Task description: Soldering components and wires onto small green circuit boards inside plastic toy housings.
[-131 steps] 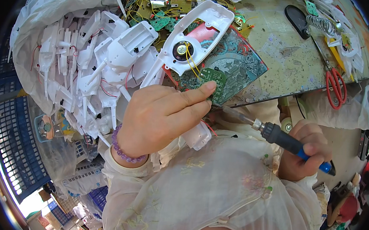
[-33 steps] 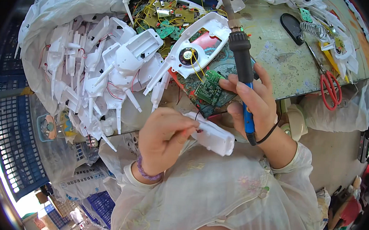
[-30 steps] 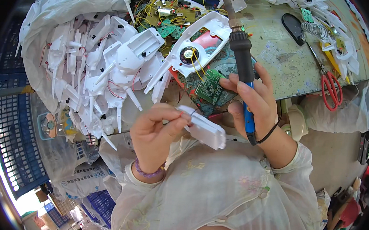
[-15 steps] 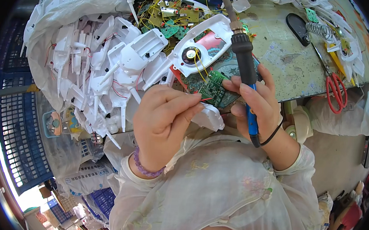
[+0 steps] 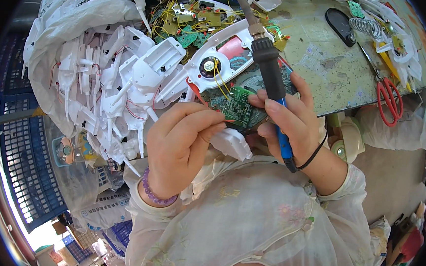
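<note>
In my right hand (image 5: pixel 290 121) is a soldering iron (image 5: pixel 271 70) with a black grip and blue handle, its metal tip pointing up and away. Fingertips of that hand also touch the right edge of a green circuit board (image 5: pixel 238 106). My left hand (image 5: pixel 180 140) is closed in a pinch at the board's lower left, on a short red wire (image 5: pixel 230 121). Yellow wires link the board to a round speaker (image 5: pixel 208 67) in a white plastic housing (image 5: pixel 226 78). Below the board lies another white plastic part (image 5: pixel 233 143), partly hidden by my left hand.
A large bag (image 5: pixel 46 47) of white plastic housings stands at the left. Behind the board is a heap of green and tan circuit boards (image 5: pixel 188 25) with yellow wires. Red-handled scissors (image 5: pixel 388 101), a spring (image 5: pixel 367 29) and a black oval part (image 5: pixel 340 26) lie right.
Both hands, the circuit board and the soldering iron have shifted slightly left. The board now shows more of its face, and the speaker housing sits further left in the view.
</note>
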The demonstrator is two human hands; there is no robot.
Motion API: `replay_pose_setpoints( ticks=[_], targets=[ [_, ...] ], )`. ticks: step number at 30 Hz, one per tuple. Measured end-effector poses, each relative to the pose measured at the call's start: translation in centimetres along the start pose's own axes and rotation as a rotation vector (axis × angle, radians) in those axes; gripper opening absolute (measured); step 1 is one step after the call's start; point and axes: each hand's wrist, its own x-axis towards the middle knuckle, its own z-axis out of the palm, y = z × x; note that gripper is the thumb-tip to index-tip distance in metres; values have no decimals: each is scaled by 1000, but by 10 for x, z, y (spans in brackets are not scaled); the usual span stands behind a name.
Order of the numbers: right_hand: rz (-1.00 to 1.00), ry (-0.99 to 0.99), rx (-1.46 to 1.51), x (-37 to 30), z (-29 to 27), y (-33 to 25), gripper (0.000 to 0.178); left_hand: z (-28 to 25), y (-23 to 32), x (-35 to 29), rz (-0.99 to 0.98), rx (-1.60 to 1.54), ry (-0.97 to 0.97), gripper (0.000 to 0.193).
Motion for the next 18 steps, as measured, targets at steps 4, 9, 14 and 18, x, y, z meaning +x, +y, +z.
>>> replay_pose_setpoints(
  ticks=[4, 9, 14, 18],
  targets=[
    [2, -3, 13, 0, 0, 0, 54, 0, -4, -1, 78, 30, -102, 21],
    [-7, 5, 15, 1, 0, 0, 55, -1, 1, 3, 77, 65, -78, 22],
    [1, 1, 24, 2, 0, -1, 54, -8, 12, 16, 121, 169, -168, 21],
    [10, 0, 47, 4, 1, -2, 52, -9, 16, 22, 199, 278, -231, 20]
  ],
)
